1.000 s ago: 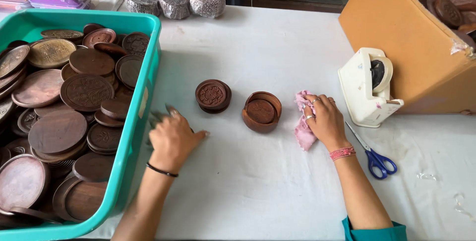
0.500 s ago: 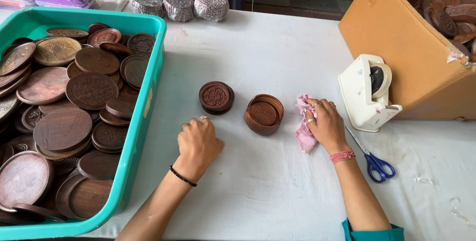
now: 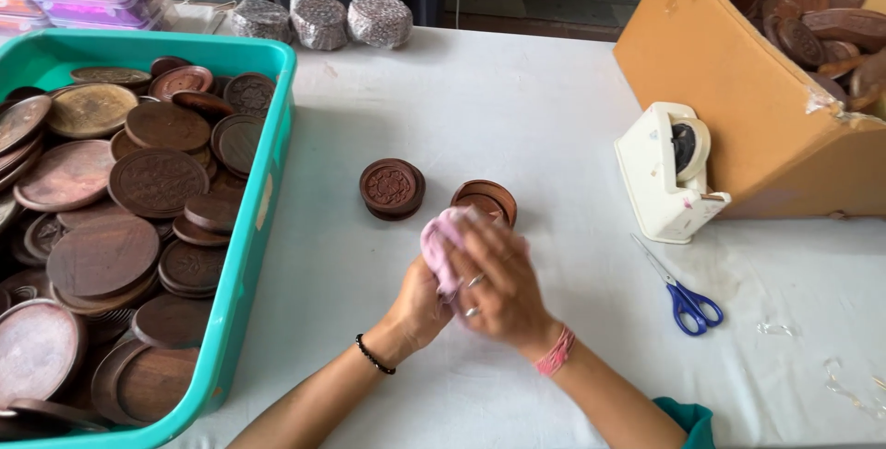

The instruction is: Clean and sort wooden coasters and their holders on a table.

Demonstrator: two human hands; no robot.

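Crumpled pink cloth (image 3: 441, 244) bunched in the closed grip of both left hand (image 3: 420, 306) and right hand (image 3: 498, 285).

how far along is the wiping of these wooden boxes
Early, by the look of it. Only one carved round wooden lid and its open round wooden base sit out on the white table. Both hands, left hand and right hand, bunch the pink cloth. The green plastic tub is piled full.

white table (image 3: 517, 98) | teal bin (image 3: 268, 181) | carved lid (image 3: 391, 187) | wooden box (image 3: 486, 200) | tape dispenser (image 3: 666, 175) | scissors (image 3: 681, 288) | cardboard box (image 3: 738, 89)
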